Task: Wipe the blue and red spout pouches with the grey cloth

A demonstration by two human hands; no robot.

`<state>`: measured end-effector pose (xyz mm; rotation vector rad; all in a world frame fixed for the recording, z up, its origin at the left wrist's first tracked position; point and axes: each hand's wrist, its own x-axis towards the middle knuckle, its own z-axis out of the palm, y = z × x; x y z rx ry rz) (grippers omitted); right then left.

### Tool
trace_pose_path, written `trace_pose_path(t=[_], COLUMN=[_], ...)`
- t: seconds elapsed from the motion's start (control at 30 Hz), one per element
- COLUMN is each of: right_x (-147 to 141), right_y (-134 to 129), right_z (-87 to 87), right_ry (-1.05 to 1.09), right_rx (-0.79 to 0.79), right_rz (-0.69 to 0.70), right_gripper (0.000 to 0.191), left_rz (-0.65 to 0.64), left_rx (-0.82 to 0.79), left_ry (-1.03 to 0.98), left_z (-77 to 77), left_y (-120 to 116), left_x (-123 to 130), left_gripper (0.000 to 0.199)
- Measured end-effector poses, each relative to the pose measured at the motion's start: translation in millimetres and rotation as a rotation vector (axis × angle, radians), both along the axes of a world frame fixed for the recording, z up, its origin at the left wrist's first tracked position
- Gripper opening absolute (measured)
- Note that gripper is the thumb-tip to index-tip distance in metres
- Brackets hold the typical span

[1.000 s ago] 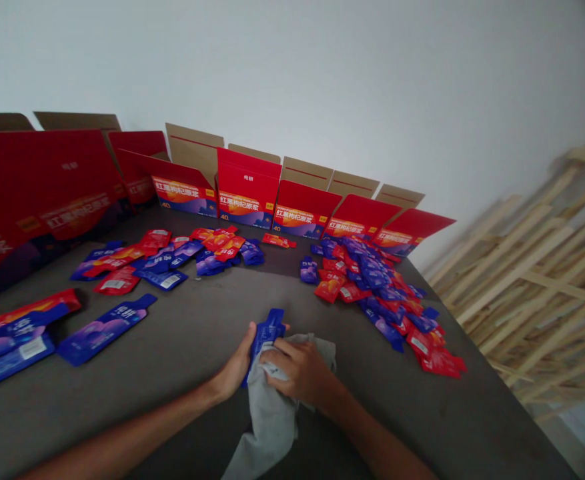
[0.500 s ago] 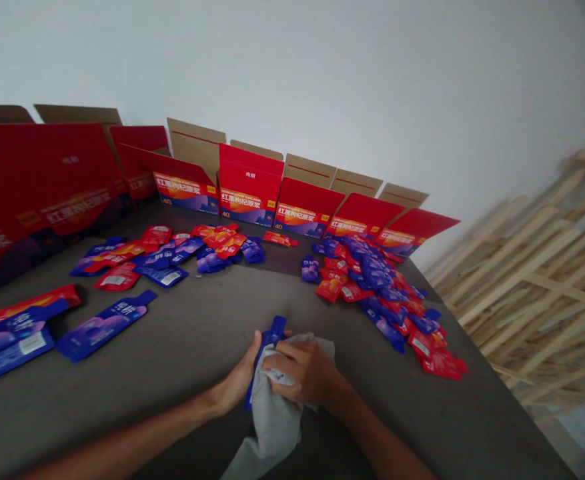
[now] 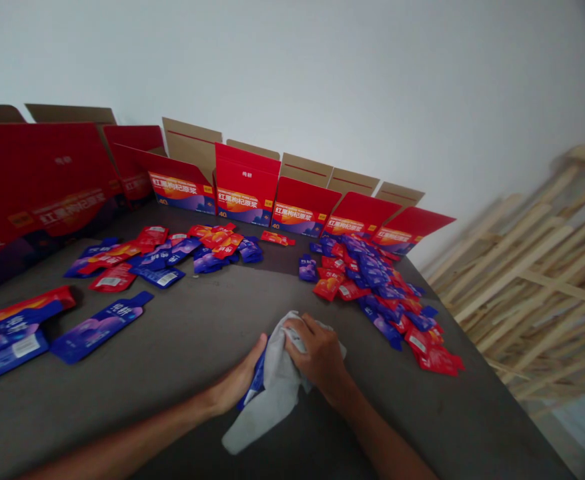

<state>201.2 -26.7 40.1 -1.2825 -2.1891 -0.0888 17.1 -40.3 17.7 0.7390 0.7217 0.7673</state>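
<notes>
The grip of the left hand (image 3: 238,383) is closed on the edge of a blue pouch (image 3: 256,383) above the near worktop (image 3: 207,340), while the right hand (image 3: 317,350) bunches a pale grey cloth (image 3: 276,395) over it, not yet off. Farther back, red and blue pouches (image 3: 378,275) lie loose outside the cartons, the nearer ones (image 3: 100,325) reading "纯耕". Behind them, red cartons (image 3: 245,197), flaps unclosed, read "纯耕", "红黑枸杞原浆" and "40"; smaller print is illegible.

Dim, flat light with soft shadows.
The wall (image 3: 282,73) is palest; shadow darkens the tabletop (image 3: 212,320) below the boxes (image 3: 297,208). Wooden slats (image 3: 537,280) at right blur, and wide-angle distortion stretches the left edge.
</notes>
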Motion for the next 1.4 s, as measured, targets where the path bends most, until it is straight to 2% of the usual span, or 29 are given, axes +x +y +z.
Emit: trace_pose_path(t=[0.1, 0.27, 0.33, 0.43, 0.57, 0.67, 0.77, 0.9, 1.0, 1.1, 1.17, 1.23, 1.33, 1.4], right_x=[0, -2, -3, -2, 2, 6, 6, 4, 4, 5, 7, 9, 13, 16], right_y=[0, -4, -6, -6, 0, 5, 5, 1, -1, -1, 0, 1, 2, 2], right_z=[-0.6, -2.6, -2.4, -1.5, -0.6, 0.0, 0.8, 1.7, 2.0, 2.0, 1.6, 0.4, -1.7, -1.8], right_ry=[-0.045, -0.186, -0.230, -0.238, -0.118, -0.052, -0.018, 0.037, 0.057, 0.066, 0.082, 0.106, 0.140, 0.143], right_rx=[-0.030, -0.067, -0.070, -0.059, -0.023, -0.016, -0.002, 0.043, 0.061, 0.080, 0.095, 0.113, 0.143, 0.162], right_rz=[0.095, 0.415, 0.485, 0.428, 0.169, 0.072, 0.091, 0.124, 0.136, 0.135, 0.144, 0.150, 0.145, 0.153], right_gripper=[0.018, 0.026, 0.028, 0.026, 0.021, 0.017, 0.015, 0.012, 0.012, 0.012, 0.012, 0.012, 0.012, 0.013], left_rz=[-0.007, -0.006, -0.028, -0.002, -0.005, 0.012, 0.106, 0.202, 0.182, 0.137, 0.144, 0.208, 0.312, 0.314], left_rx=[-0.039, -0.151, -0.187, -0.174, -0.195, -0.248, -0.291, -0.311, -0.308, -0.237, -0.178, -0.164, -0.172, -0.142], left_ry=[-0.025, -0.130, -0.156, -0.139, -0.105, -0.111, -0.126, -0.251, -0.320, -0.355, -0.313, -0.230, -0.116, -0.066], left_z=[4.0, 4.0, 3.1, 3.8, 9.2, 15.8, 21.9, 25.0, 23.7, 21.9, 21.7, 22.4, 23.8, 24.4], left_y=[-1, 1, 1, 1, -1, -2, 2, 13, 19, 20, 20, 21, 24, 27], left_x=[2, 6, 7, 6, 4, 3, 0, -7, -12, -13, -12, -12, -12, -13], left_gripper=[0.053, 0.056, 0.059, 0.059, 0.060, 0.060, 0.052, 0.045, 0.045, 0.039, 0.029, 0.020, 0.031, 0.044])
